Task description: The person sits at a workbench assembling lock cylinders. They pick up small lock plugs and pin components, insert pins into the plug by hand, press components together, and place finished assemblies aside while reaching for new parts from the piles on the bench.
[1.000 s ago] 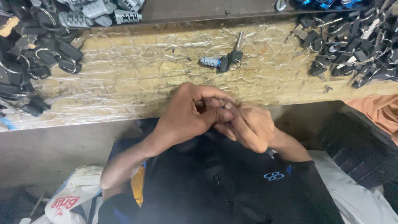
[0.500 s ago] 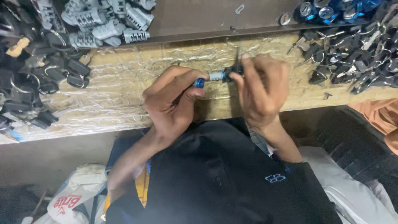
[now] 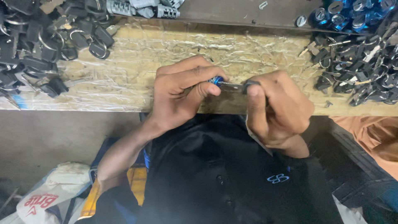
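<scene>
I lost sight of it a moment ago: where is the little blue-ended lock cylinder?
The lock cylinder is mid-frame in the head view, pinched in the left hand, with the key held by the right hand at its end.

Two hands were in view: a left hand and a right hand. Between them were one blue-capped lock cylinder and one key. Two heaps of black-headed keys lay too dense to count, as did grey cylinders and blue-capped cylinders.
</scene>
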{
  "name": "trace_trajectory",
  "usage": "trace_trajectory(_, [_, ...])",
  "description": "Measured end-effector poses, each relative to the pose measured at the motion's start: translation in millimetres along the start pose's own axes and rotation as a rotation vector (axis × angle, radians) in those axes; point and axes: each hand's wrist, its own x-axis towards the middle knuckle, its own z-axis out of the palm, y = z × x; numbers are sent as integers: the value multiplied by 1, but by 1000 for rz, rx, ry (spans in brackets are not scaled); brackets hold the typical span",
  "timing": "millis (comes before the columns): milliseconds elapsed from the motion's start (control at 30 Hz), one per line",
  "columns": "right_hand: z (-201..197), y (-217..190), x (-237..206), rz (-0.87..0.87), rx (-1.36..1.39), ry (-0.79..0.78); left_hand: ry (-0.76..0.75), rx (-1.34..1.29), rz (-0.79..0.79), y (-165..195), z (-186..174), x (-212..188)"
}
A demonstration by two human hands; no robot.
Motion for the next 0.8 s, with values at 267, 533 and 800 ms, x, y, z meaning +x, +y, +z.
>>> trace_trajectory(267, [1, 6, -13, -12, 44, -36, -81, 470, 215, 19, 0, -10])
trace_trajectory(533, [28, 13, -9, 48, -77, 30, 235, 245, -23, -6, 50, -5])
trace_trajectory(800, [-47, 55, 97, -89, -163, -807, 148, 224, -42, -8, 16, 3])
